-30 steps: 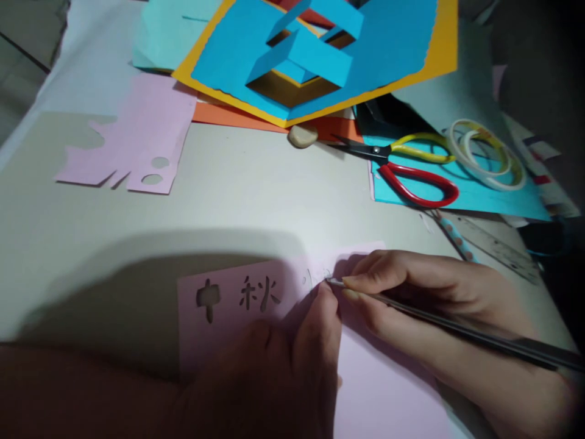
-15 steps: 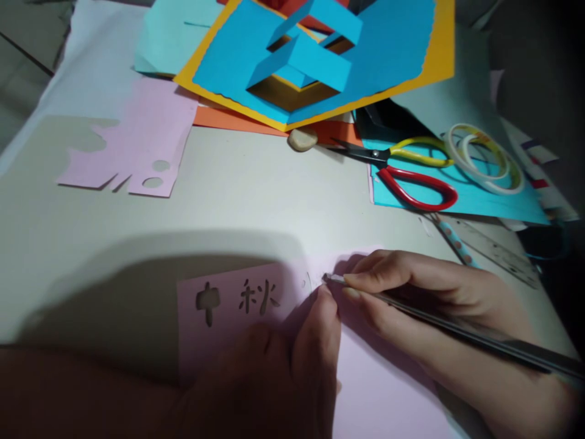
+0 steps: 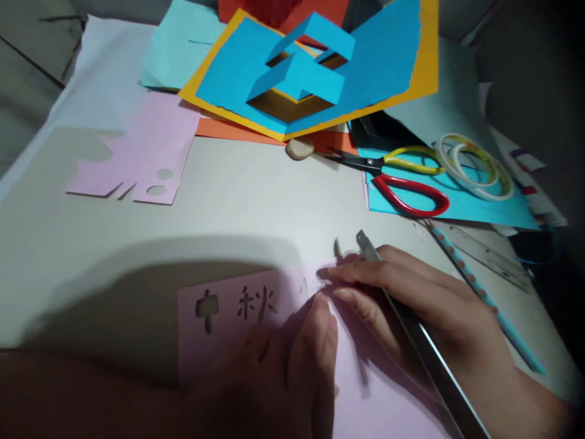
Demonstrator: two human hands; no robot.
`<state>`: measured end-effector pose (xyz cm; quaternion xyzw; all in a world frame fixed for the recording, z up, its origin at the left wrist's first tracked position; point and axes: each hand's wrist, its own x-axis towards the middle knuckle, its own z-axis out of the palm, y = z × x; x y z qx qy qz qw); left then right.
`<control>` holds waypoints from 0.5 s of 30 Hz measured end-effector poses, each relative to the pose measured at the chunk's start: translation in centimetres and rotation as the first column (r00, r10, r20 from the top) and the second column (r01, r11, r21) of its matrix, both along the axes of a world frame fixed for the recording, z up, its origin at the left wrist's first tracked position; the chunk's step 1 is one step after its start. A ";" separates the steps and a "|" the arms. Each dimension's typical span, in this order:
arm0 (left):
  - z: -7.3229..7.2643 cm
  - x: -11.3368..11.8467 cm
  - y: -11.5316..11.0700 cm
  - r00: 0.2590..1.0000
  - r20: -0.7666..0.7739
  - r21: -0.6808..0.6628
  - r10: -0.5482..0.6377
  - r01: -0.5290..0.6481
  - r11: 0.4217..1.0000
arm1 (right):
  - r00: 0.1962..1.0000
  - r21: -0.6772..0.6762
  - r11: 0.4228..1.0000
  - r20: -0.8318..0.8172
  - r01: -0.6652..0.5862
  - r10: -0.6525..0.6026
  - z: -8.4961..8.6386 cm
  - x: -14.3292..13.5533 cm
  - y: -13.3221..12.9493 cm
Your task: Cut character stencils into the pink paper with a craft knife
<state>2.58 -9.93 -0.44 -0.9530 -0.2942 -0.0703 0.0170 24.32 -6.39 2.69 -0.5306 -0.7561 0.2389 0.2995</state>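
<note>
A pink sheet of paper (image 3: 384, 390) lies on the table in front of me, with cut-out Chinese characters (image 3: 256, 303) along its upper part. My left hand (image 3: 287, 366) is closed on the sheet, thumb and fingers bunched at the small cut marks (image 3: 302, 286). In my right hand (image 3: 439, 305) is a slim metal craft knife (image 3: 425, 341), its tip tilted up and off the paper. The thumb and index fingertip of that hand are close together at the same marks; whether they pinch a paper scrap I cannot make out.
Beyond my hands stands a blue and yellow pop-up card (image 3: 365, 67). Scissors (image 3: 375, 164), tape rolls (image 3: 475, 167) and a stone (image 3: 300, 149) lie at its foot. A blue dotted pencil (image 3: 484, 292) and a clear ruler (image 3: 489, 256) are on the right. Cut pink paper (image 3: 137, 146) rests on the left.
The craft knife's tip has lifted off the paper and swung upward. My right fingertips have moved left to the cut marks. My left hand stays nearly in place.
</note>
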 end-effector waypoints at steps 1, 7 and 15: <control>0.1 0.0 -0.1 1.000 -0.005 0.009 -0.004 0.004 1.000 | 0.999 0.030 0.999 0.008 -0.033 0.033 -0.3 0.0 0.0; -0.5 -0.2 -0.9 0.993 0.028 -0.080 0.111 -0.109 0.991 | 0.996 0.051 0.995 0.033 -0.088 0.087 -1.3 0.1 -0.2; -0.5 0.0 -0.5 0.989 0.131 -0.064 0.071 -0.063 0.996 | 0.969 0.094 0.991 0.237 -0.090 0.066 -0.6 -0.9 -0.3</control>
